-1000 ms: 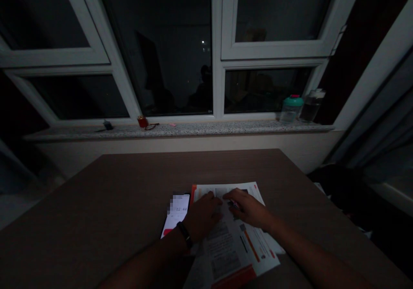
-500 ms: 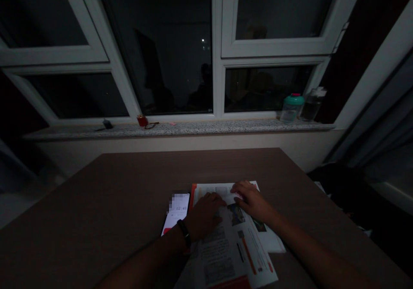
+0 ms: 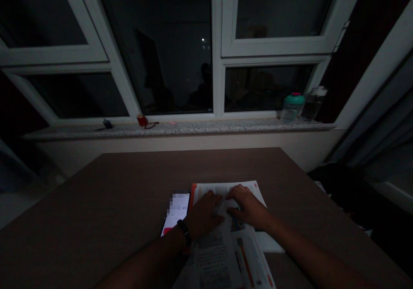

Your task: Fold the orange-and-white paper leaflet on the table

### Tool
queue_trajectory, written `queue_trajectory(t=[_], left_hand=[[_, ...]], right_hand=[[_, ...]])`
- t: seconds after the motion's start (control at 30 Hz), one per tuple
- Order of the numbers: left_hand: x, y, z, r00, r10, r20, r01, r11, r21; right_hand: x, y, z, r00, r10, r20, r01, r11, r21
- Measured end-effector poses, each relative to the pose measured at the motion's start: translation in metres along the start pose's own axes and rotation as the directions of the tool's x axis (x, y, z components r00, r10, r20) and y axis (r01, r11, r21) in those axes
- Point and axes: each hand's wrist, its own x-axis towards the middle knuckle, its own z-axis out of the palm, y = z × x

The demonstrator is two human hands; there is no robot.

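A printed page [image 3: 213, 259] with text, pictures and an orange strip lies over an orange-edged booklet [image 3: 248, 185] on the table. My left hand [image 3: 204, 213] rests on the left part of the page, fingers bent, thumb apart from the forefinger. Facing it, my right hand [image 3: 248, 207] touches the page's upper right part, with a gap between its curved fingers and thumb. Both hands cover part of the print, and some fingertips are hard to make out in the dim light. A dark wristband [image 3: 183, 232] circles my left wrist.
A lit phone [image 3: 177, 211] lies left of the booklet on the brown table [image 3: 135, 185]. On the stone windowsill [image 3: 200, 127] stand a teal-lidded bottle [image 3: 292, 107], another clear bottle [image 3: 312, 104] and a small red item [image 3: 142, 120]. Dark windows are behind.
My right hand has moved slightly left, closer to my left hand. The printed page has shifted a little towards me, while the booklet and phone stay put.
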Motion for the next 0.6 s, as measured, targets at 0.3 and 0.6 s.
queue_trajectory(t=[0.3, 0.6], left_hand=[[0.0012, 0.0092, -0.0073, 1.0, -0.019, -0.008, 0.02, 0.999, 0.037], [0.0032, 0.0089, -0.007, 1.0, -0.02, -0.002, 0.02, 0.998, -0.054]], right_hand=[[-0.0018, -0.006, -0.001, 0.999, -0.037, -0.005, 0.038, 0.994, 0.107], [-0.0003, -0.0063, 0.002, 0.999, -0.037, 0.024, 0.035, 0.996, 0.078]])
